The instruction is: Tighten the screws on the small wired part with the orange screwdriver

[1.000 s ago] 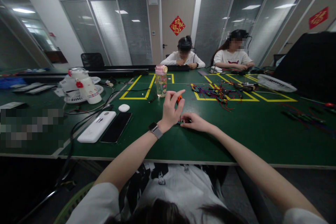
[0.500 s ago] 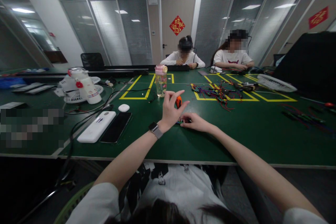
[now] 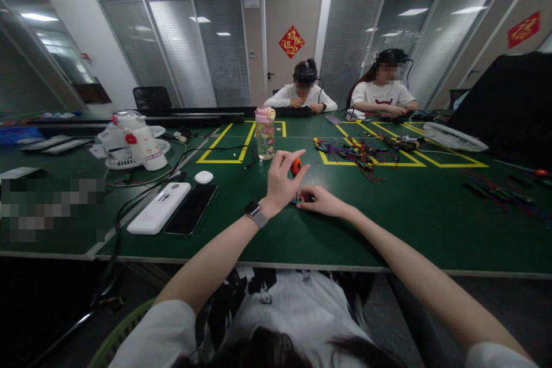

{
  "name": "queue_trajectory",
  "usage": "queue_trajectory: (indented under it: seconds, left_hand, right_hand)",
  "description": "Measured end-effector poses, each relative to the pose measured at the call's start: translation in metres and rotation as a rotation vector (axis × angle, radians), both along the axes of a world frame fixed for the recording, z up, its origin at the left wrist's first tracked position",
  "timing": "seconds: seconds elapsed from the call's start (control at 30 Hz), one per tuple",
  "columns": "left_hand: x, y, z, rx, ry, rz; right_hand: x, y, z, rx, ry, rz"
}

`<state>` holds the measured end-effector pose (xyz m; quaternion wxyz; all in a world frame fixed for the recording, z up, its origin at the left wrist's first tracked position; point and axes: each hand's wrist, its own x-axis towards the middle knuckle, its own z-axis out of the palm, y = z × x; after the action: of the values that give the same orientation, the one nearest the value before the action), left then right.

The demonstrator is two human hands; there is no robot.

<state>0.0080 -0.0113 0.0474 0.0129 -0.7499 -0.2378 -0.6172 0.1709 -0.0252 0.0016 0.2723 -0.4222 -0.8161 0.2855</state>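
My left hand (image 3: 279, 181), a watch on its wrist, is closed round the orange and black handle of a screwdriver (image 3: 296, 167). The screwdriver stands nearly upright, with its lower end over a small green circuit board (image 3: 295, 201). Low against the table, my right hand (image 3: 321, 200) pinches that board from the right. Its fingertips and most of the board are hard to see. Whether the screwdriver's tip touches the board cannot be made out.
A pink-lidded bottle (image 3: 264, 133) stands just beyond my left hand. To the left lie a white power bank (image 3: 159, 208), a black phone (image 3: 191, 209) and a white case (image 3: 203, 177). Wired boards (image 3: 357, 149) are heaped at right. Two people sit across the green table (image 3: 409, 213).
The screwdriver's handle has shifted slightly right and down, and the fingers of my left hand have moved a little with it. My right hand stays in place.
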Motion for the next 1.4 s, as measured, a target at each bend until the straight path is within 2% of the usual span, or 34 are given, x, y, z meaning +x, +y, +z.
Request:
queue_trajectory:
  seconds: [0.1, 0.3, 0.53, 0.73, 0.97, 1.23, 1.4]
  left_hand:
    - [-0.0015, -0.0013, 0.001, -0.001, 0.0, 0.0]
    - [-0.002, -0.0014, 0.0018, -0.054, 0.024, -0.123]
    - [-0.0013, -0.0014, 0.0011, 0.018, -0.021, 0.005]
    - [-0.0015, -0.0026, 0.0015, -0.049, 0.045, -0.128]
    - [-0.0005, -0.0001, -0.0003, -0.04, 0.061, -0.02]
    - [-0.0017, -0.0028, 0.0016, -0.066, 0.075, -0.104]
    - [-0.0011, -0.001, 0.0002, -0.048, 0.055, -0.087]
  right_hand:
    - [0.0, 0.0003, -0.0006, 0.008, 0.002, -0.003]
    - [-0.0002, 0.0009, -0.0015, -0.001, -0.009, -0.011]
    - [-0.0002, 0.0005, -0.0009, -0.005, -0.004, -0.01]
    - [-0.0004, 0.0003, -0.0004, 0.012, -0.011, -0.005]
    - [-0.0002, 0.0, -0.0005, -0.003, -0.008, -0.01]
    - [0.0002, 0.0016, -0.0016, 0.006, -0.012, -0.008]
    - [0.0002, 0.0004, -0.0007, 0.014, -0.021, -0.009]
